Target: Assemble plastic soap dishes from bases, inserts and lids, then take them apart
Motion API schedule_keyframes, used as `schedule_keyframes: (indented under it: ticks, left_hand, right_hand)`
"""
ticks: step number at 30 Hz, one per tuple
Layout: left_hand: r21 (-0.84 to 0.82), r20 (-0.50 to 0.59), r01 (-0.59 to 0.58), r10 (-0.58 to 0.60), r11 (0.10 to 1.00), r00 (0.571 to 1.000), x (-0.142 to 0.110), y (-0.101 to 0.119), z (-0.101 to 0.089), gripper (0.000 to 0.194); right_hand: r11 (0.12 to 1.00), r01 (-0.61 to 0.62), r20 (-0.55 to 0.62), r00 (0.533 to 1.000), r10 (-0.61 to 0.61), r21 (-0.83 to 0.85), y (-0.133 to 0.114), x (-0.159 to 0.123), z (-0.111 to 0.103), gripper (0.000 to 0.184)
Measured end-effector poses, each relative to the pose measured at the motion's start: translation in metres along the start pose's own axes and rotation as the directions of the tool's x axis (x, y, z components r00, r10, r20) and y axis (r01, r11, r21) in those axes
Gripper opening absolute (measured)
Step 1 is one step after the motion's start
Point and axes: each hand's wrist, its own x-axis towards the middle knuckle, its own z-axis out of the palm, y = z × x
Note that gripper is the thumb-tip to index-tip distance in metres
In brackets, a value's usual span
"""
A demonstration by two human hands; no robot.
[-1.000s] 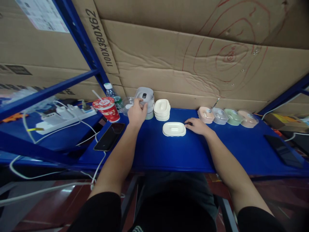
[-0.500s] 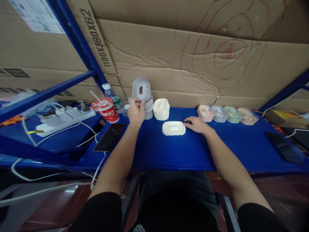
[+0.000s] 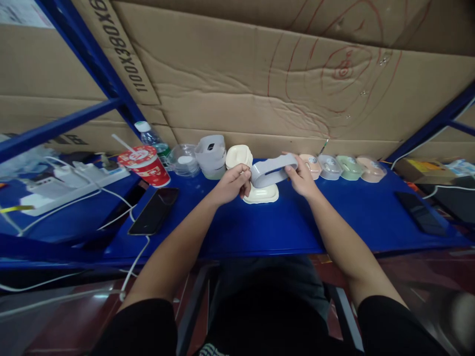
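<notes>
Between my two hands, a grey plastic shell (image 3: 274,170) with a slot in it is held tilted above the table. My left hand (image 3: 233,184) pinches its left end; my right hand (image 3: 301,177) grips its right end, thumb in front. Just below the shell, a cream oval tray-like piece (image 3: 261,194) lies on the blue table, partly hidden by the shell and my left fingers. Behind my left hand stands a stack of cream pieces (image 3: 238,155). To its left is a stack of grey shells (image 3: 211,157).
Clear plastic covers (image 3: 183,159), a bottle (image 3: 150,138), a red cup with a straw (image 3: 146,165) and a phone (image 3: 154,211) stand or lie at left. Several finished-looking small boxes (image 3: 349,168) line the back right. A dark tablet-like slab (image 3: 419,212) lies at far right; cardboard (image 3: 222,74) walls the back.
My left hand has brought a grey shell from the stack rightward to above the cream piece. My right hand has left the cream piece's edge and taken hold of the shell. The view has shifted slightly.
</notes>
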Motion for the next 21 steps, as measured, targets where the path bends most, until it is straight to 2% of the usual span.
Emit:
schedule_keyframes:
  ticks: [3, 5, 7, 9, 11, 13, 15, 17, 21]
  left_hand:
    - [-0.008, -0.131, 0.086, -0.086, 0.996, 0.988, 0.006, -0.007, 0.000, 0.043]
    - [0.072, -0.206, 0.141, -0.123, 0.987, 0.971, 0.008, -0.011, -0.001, 0.043]
    - [0.262, -0.252, 0.195, -0.128, 0.945, 0.959, 0.008, -0.013, -0.002, 0.041]
    - [0.519, -0.306, 0.248, -0.093, 0.818, 0.948, 0.006, -0.012, 0.000, 0.038]
    - [0.721, -0.336, 0.292, -0.051, 0.629, 0.940, 0.004, -0.011, 0.001, 0.039]
    - [0.820, -0.330, 0.313, -0.051, 0.479, 0.943, 0.003, -0.012, 0.002, 0.043]
    - [0.860, -0.303, 0.314, -0.092, 0.401, 0.948, 0.005, -0.014, 0.003, 0.045]
    - [0.877, -0.272, 0.306, -0.142, 0.370, 0.952, 0.007, -0.017, 0.002, 0.046]
    - [0.888, -0.224, 0.295, -0.228, 0.353, 0.948, 0.009, -0.024, -0.003, 0.049]
  right_hand:
    - [0.998, -0.068, -0.070, 0.995, 0.066, -0.015, -0.006, -0.001, -0.001, 0.077]
    - [0.989, -0.137, -0.019, 0.990, 0.136, -0.057, -0.008, -0.001, -0.001, 0.078]
    - [0.973, -0.214, 0.070, 0.973, 0.220, -0.088, -0.009, 0.000, 0.001, 0.080]
    - [0.953, -0.288, 0.171, 0.938, 0.300, -0.092, -0.008, 0.002, 0.004, 0.083]
    - [0.932, -0.348, 0.245, 0.899, 0.363, -0.103, -0.005, 0.004, 0.009, 0.086]
    - [0.909, -0.381, 0.262, 0.871, 0.415, -0.172, -0.002, 0.006, 0.014, 0.089]
    - [0.884, -0.373, 0.251, 0.860, 0.443, -0.283, 0.002, 0.008, 0.018, 0.091]
    - [0.866, -0.347, 0.252, 0.857, 0.449, -0.361, 0.005, 0.009, 0.023, 0.091]
    - [0.867, -0.323, 0.299, 0.844, 0.445, -0.380, 0.009, 0.010, 0.028, 0.097]
